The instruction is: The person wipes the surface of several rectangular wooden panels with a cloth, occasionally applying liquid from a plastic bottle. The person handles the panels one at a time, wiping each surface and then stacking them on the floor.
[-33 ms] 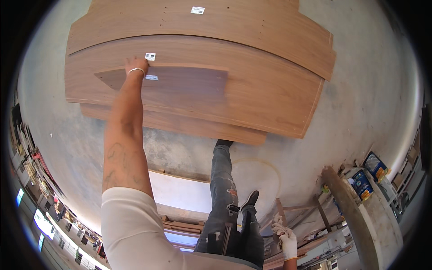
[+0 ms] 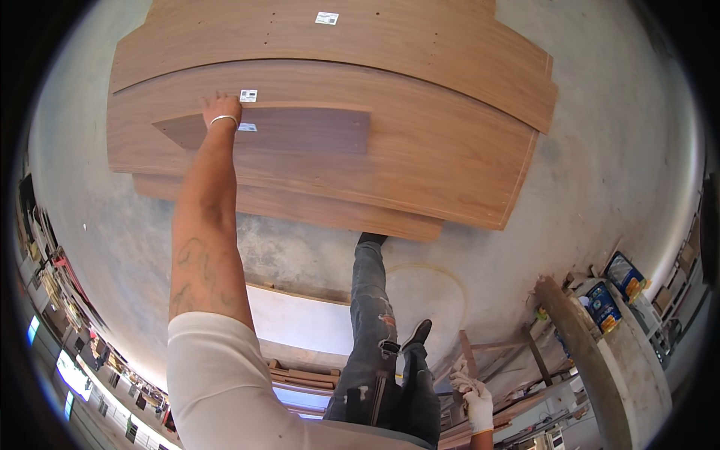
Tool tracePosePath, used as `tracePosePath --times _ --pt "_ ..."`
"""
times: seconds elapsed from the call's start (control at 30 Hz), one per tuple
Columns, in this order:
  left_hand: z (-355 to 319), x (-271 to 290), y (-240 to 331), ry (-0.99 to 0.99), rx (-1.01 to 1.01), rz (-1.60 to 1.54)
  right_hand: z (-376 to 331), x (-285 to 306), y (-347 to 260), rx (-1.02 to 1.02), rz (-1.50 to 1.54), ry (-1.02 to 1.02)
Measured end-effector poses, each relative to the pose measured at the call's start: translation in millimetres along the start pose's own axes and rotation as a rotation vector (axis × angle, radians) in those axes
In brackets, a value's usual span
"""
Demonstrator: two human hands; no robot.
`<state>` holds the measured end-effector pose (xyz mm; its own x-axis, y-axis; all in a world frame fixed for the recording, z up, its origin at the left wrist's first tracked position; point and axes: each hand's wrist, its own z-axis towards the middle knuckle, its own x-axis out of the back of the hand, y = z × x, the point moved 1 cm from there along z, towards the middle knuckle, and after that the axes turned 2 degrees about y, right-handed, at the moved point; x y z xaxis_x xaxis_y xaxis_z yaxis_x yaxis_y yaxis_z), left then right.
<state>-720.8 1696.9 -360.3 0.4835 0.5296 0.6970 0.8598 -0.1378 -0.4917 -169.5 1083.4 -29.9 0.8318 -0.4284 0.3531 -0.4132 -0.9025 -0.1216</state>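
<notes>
My bare left hand (image 2: 222, 109), with a pale band at the wrist, grips the far edge of a small wood-grain panel (image 2: 307, 131) with one slanted end. This panel lies over a larger wood-grain panel (image 2: 442, 161); whether it rests flat on it I cannot tell. White labels show beside my fingers, one on the large panel and one on the small. Down at the lower right, my right hand (image 2: 480, 414) wears a white work glove and holds a crumpled white glove (image 2: 463, 375). Its fingers are partly hidden.
Another wood-grain panel (image 2: 412, 56) with small holes overlaps the stack's far side. My shoe (image 2: 373, 238) touches the stack's near edge. Behind me lie a white board (image 2: 300, 319) and timber strips. To the right stand a thick post (image 2: 577, 345) and blue containers (image 2: 602, 306).
My left hand and the small panel have shifted slightly left, and the panel looks less blurred. My right hand stays in place.
</notes>
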Motion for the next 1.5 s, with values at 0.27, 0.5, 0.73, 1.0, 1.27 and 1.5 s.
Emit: tracePosePath --times 0.27,0.5,0.73,1.0,1.27,1.5 --pt "-113 -54 97 0.012 -0.21 -0.064 -5 -11 57 0.02 -0.112 -0.173" --pt "-378 -45 234 -0.334 -0.643 -0.181 -17 31 169 0.203 0.461 -0.216" --pt "-614 -33 369 -0.166 -1.191 -0.167 -24 119 366 0.329 0.942 0.031" --pt "-956 16 485 0.134 -1.89 0.033 -176 181 595 0.816 2.255 0.036" --pt "-1330 -72 541 0.349 -2.8 0.403 -204 103 697 0.624 2.501 0.685" --pt "-1453 -133 665 0.55 -2.5 0.547 -181 118 682 0.3 2.824 0.947"
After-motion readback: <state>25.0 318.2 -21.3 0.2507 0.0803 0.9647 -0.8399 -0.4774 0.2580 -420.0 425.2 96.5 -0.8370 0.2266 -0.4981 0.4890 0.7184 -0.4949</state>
